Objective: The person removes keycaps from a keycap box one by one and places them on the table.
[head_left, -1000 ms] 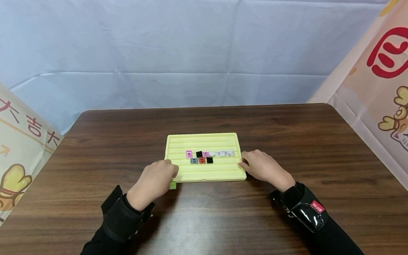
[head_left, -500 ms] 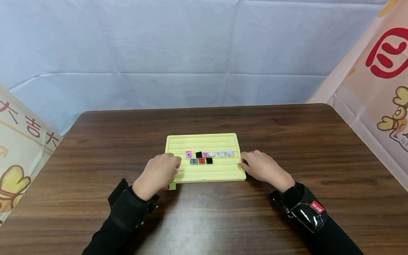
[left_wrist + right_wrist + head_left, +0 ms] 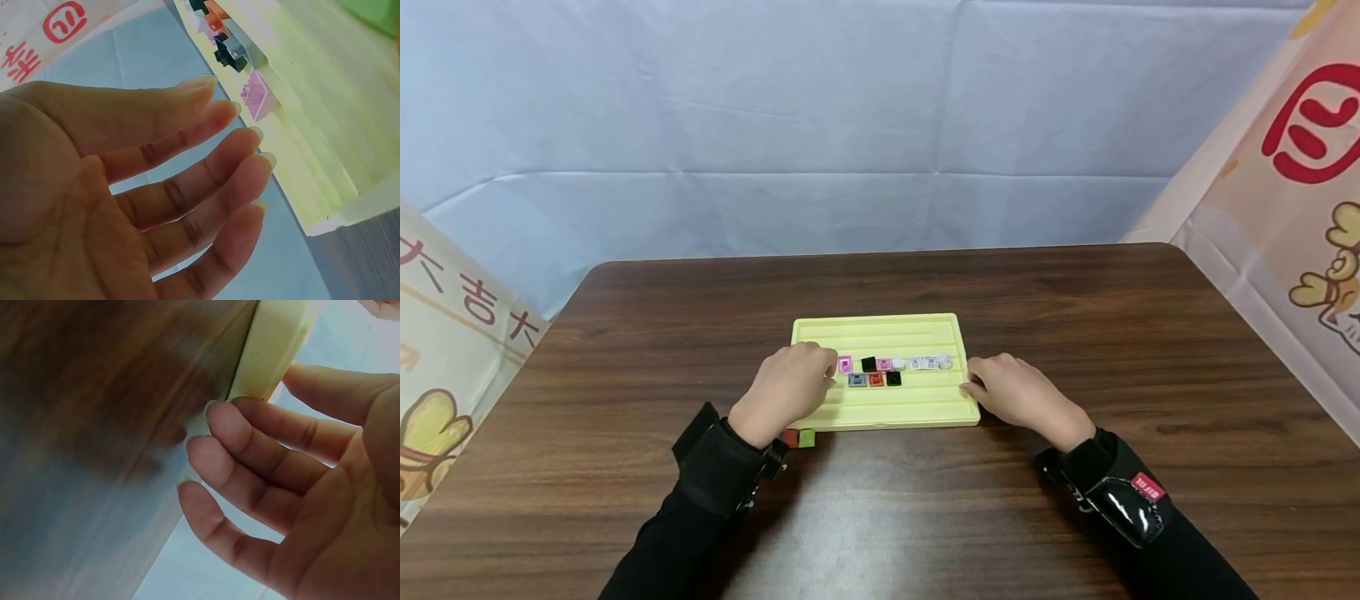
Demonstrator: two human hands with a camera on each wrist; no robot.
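Observation:
A pale yellow ridged tray (image 3: 895, 408) lies on the table with small square plastic pieces in two rows. A pink piece (image 3: 846, 364) stands at the left end of the upper row; in the left wrist view the same pink piece (image 3: 256, 97) lies just beyond the fingertips. My left hand (image 3: 792, 385) hovers over the tray's left part, fingers loosely bent, with nothing between thumb and fingers. My right hand (image 3: 1018, 390) pinches the tray's right edge between thumb and forefinger; its other fingers (image 3: 215, 459) curve loosely below.
Black (image 3: 893, 378), red (image 3: 876, 379) and grey-blue (image 3: 857, 379) pieces form the lower row. White pieces (image 3: 922, 362) are on the right of the upper row. A green piece (image 3: 807, 437) and a red one (image 3: 791, 437) sit at the tray's front left corner, partly near the left wrist.
My left hand has moved right and away from me over the tray, up to the pink piece, uncovering the red piece by the green one. The right hand stays at the edge.

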